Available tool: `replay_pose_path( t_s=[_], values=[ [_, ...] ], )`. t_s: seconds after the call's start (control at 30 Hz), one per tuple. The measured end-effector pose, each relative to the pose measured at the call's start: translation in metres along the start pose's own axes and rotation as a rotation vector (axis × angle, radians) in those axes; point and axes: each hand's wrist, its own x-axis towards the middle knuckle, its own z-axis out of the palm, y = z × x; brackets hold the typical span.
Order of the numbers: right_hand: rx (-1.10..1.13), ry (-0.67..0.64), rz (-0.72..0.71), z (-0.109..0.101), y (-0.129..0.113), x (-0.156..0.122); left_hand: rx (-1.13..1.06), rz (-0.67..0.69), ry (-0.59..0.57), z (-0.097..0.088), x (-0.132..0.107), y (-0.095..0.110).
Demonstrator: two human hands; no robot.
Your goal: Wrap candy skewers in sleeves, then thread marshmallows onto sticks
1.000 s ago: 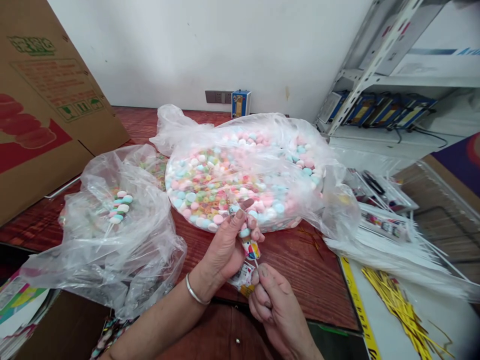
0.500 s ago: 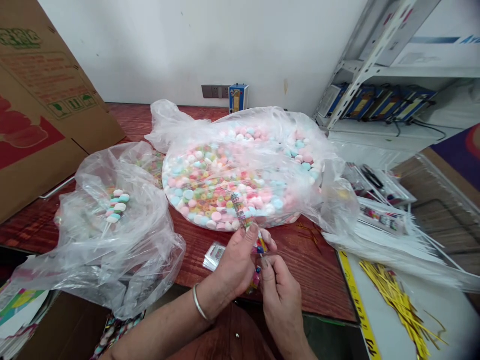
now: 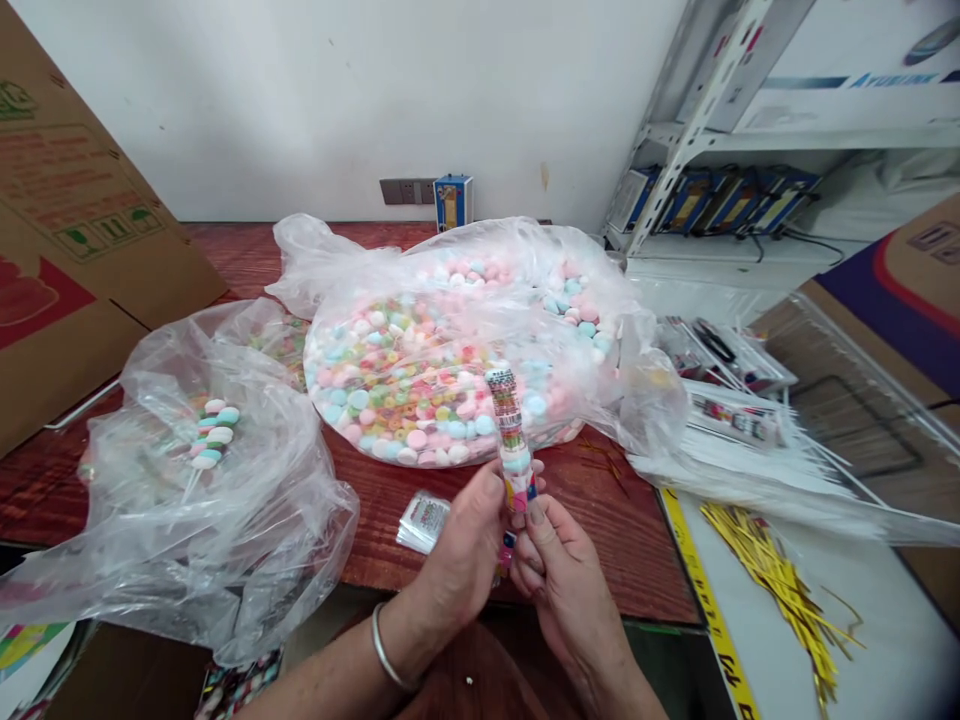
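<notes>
A candy stick in a narrow printed clear wrapper stands nearly upright between my hands, its upper end in front of a big bag of candy. My left hand, with a bangle at the wrist, closes around its left side, the fingers partly behind it. My right hand pinches the wrapper's lower part between thumb and fingers. Beside my left hand lies a small stack of printed clear sleeves. Further left, a bare marshmallow skewer rests on a crumpled clear plastic bag.
A tall cardboard box stands at the left. On the right are white sticks, packed goods and gold twist ties on a white surface. Metal shelving rises behind them. A blue boxed device sits by the wall.
The wrapped candy stick has turned from leaning left to nearly upright. My right hand has moved up along it, and my left thumb has shifted to its side. The view has swung slightly right.
</notes>
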Motion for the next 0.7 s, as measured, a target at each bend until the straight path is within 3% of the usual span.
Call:
replay_pose_path(
  t_s=[0.1, 0.23, 0.37, 0.43, 0.5, 0.57, 0.7],
  values=[
    [-0.051, -0.044, -0.007, -0.001, 0.001, -0.002, -0.068, -0.027, 0.049, 0.004, 0.002, 0.008],
    [-0.062, -0.023, -0.006, 0.002, 0.008, -0.004, -0.036, -0.033, 0.145, 0.001, 0.005, -0.001],
    [-0.222, 0.072, -0.175, 0.001, 0.012, -0.005, 0.036, -0.045, 0.158, -0.003, 0.007, -0.013],
    [-0.358, 0.156, -0.282, -0.002, 0.01, -0.003, 0.147, 0.029, 0.148, -0.004, 0.007, -0.015],
    [-0.346, 0.2, -0.311, -0.006, 0.007, 0.0, 0.248, 0.072, 0.119, -0.005, 0.008, -0.013],
    [-0.145, 0.139, -0.203, -0.009, 0.003, 0.003, 0.276, 0.005, 0.044, -0.008, 0.009, -0.008],
    [0.238, -0.149, 0.14, -0.013, 0.0, -0.002, 0.206, -0.24, -0.169, -0.02, 0.011, 0.0]
  ],
)
